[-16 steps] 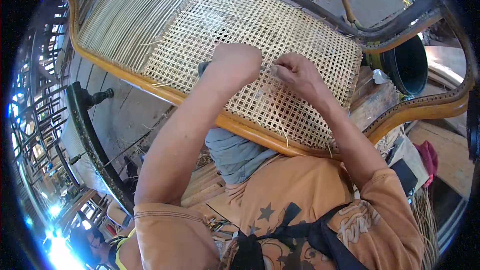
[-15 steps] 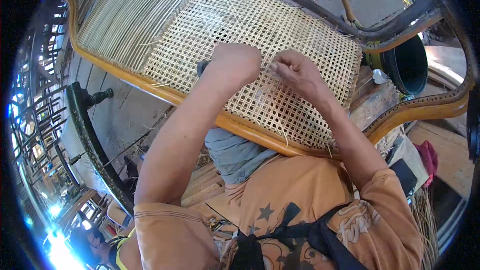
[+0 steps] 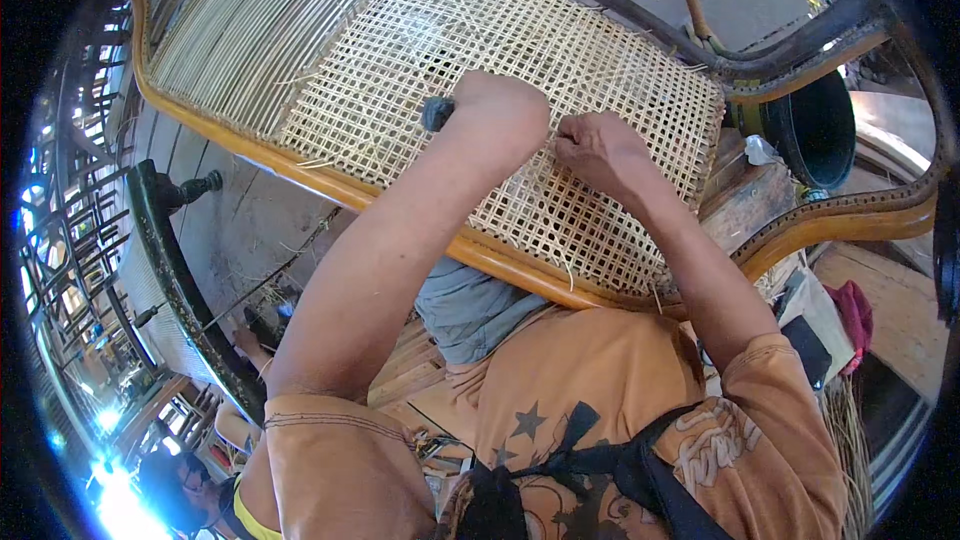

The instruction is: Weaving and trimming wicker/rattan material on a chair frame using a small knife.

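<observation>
Woven cane (image 3: 400,70) fills a long curved wooden frame (image 3: 560,285) in front of me. My left hand (image 3: 505,105) is over the middle of the weave, its back bent toward me, with the fingers hidden behind the wrist. A dark blunt-ended thing (image 3: 436,113) sticks out from the left side of that hand, apparently held in it; its other end is out of sight. Just to the right, my right hand (image 3: 603,148) rests close to the weave, fingers curled in a pinch. What lies between those fingertips is too small to make out.
Unwoven parallel strands (image 3: 270,30) span the frame's left part. A dark green bucket (image 3: 815,135) stands beyond at right. At left is another dark curved frame (image 3: 170,270). Loose cane strips (image 3: 848,450) hang at lower right; another person (image 3: 190,490) is at lower left.
My left hand has moved slightly right and up, the dark thing moving with it. My right hand has shifted a little, and its fingers have curled closer together.
</observation>
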`<control>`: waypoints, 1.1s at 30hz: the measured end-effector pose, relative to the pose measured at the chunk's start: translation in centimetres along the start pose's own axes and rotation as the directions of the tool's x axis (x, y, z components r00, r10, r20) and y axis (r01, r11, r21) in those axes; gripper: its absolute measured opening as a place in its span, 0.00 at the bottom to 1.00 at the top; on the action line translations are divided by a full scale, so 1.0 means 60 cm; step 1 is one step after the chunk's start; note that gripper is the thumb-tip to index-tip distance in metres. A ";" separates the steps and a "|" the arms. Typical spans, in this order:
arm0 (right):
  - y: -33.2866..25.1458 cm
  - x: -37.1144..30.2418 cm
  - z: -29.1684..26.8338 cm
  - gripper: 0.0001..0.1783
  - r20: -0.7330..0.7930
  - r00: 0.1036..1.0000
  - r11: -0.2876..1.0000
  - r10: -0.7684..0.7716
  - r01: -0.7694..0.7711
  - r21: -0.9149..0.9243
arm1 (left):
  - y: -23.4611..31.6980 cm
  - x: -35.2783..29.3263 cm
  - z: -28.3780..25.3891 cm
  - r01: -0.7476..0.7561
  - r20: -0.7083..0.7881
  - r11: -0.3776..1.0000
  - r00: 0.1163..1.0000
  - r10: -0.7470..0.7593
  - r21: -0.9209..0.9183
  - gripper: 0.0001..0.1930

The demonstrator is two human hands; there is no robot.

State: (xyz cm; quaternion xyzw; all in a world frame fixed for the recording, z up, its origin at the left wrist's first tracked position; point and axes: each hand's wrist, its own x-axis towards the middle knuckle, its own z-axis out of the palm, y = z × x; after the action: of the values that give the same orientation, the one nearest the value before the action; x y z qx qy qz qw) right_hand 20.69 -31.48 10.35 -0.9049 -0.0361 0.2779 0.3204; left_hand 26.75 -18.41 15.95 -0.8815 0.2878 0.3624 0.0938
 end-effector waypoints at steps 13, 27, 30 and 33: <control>-0.008 0.014 0.020 0.12 -0.012 0.996 0.964 0.091 -0.091 -0.250 | -0.027 0.005 0.030 -0.103 0.015 0.988 0.994 0.105 -0.112 0.11; 0.041 0.001 0.047 0.09 -0.322 0.750 0.814 -0.577 0.501 -0.293 | -0.055 -0.033 0.020 0.138 0.039 0.983 0.990 -0.134 -0.119 0.14; 0.038 -0.002 0.041 0.07 -0.300 0.815 0.862 -0.496 0.419 -0.286 | -0.051 -0.048 0.016 0.165 0.018 0.978 0.986 -0.165 -0.126 0.13; 0.028 0.005 0.041 0.05 -0.266 0.883 0.912 -0.386 0.324 -0.251 | -0.058 -0.060 0.030 0.148 -0.047 0.979 0.987 -0.156 -0.142 0.13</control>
State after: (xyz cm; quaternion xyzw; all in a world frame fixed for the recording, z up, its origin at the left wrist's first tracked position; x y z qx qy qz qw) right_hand 19.46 -31.37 7.59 -0.9424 -0.1790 0.0639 0.2754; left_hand 25.65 -13.34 17.02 -0.9154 0.1962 0.3477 0.0515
